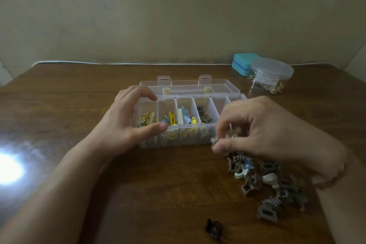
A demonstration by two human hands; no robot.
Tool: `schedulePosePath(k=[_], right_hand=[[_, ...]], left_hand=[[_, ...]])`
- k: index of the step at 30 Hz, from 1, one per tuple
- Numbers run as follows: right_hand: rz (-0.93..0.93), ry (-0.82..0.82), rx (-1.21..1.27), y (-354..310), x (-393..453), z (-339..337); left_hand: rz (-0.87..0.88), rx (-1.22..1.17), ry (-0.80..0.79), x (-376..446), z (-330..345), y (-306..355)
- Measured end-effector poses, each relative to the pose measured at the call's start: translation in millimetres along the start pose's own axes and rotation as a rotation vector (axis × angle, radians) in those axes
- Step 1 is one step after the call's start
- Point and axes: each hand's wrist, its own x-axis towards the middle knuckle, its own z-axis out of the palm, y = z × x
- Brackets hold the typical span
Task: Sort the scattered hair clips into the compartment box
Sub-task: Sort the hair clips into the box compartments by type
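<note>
The left hand (126, 123) grips the left end of the compartment box (188, 140), thumb on its front wall, fingers over the back rim. It should keep bracing there. Right of the box's front corner, the right hand (257, 130) pinches one pale clip (227, 137); best to carry it over a matching compartment and drop it clear of the dividers. The box has five compartments, four holding clips. Roughly ten loose clips (271, 186) lie on the table (59, 105) right of the box.

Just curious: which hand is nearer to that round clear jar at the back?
Right. The right hand hovers just in front of the jar, pinching a pale clip; the left hand grips the box's far-left end.
</note>
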Motion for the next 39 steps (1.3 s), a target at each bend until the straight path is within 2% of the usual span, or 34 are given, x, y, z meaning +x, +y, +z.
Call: schedulePosePath(k=[5, 7, 9, 11, 13, 14, 17, 18, 21, 22, 25, 26, 34, 39], right_hand=[[0.075, -0.328, -0.164, -12, 7, 26], [0.104, -0.365, -0.134, -9, 4, 19], [0.084, -0.248, -0.051, -5, -2, 3], [0.074, 0.071, 0.067, 0, -7, -11], [0.122, 0.319, 0.02, 7, -4, -12], [0.165, 0.345, -0.059, 11, 0, -7], [0.289, 0.189, -0.187, 18, 6, 4], [0.291, 0.182, -0.189, 16, 4, 1], [0.261, 0.273, -0.176, 4, -13, -26], [0.287, 0.189, -0.202, -1, -20, -31], [0.442, -0.29, -0.371, -10, -28, -24], [0.457, -0.368, -0.41, -13, -24, -19], [0.433, -0.548, -0.403, -3, -9, -9], [0.419, -0.536, -0.417, 2, -7, -6]], left_hand=[[0.0, 0.004, 0.003, 1, 1, 0], [0.0, 0.008, 0.003, 0, 0, 0], [-0.001, 0.006, 0.002, 0, 0, 0], [0.001, 0.005, 0.007, 0, 1, 0], [-0.002, 0.0, 0.007, 0, 0, 0], [-0.004, -0.004, 0.005, 0, 0, 0], [-0.006, -0.007, 0.005, 0, 0, 1], [-0.007, -0.01, 0.006, 0, 0, 1], [-0.009, -0.015, -0.002, 0, 0, 0], [-0.01, -0.014, -0.002, 0, 0, 0], [-0.013, -0.026, 0.004, 0, 0, 0], [-0.014, -0.026, 0.004, 0, 0, 1], [-0.012, -0.018, 0.006, 0, 1, 2], [-0.003, -0.012, 0.015, 0, 1, 1]])
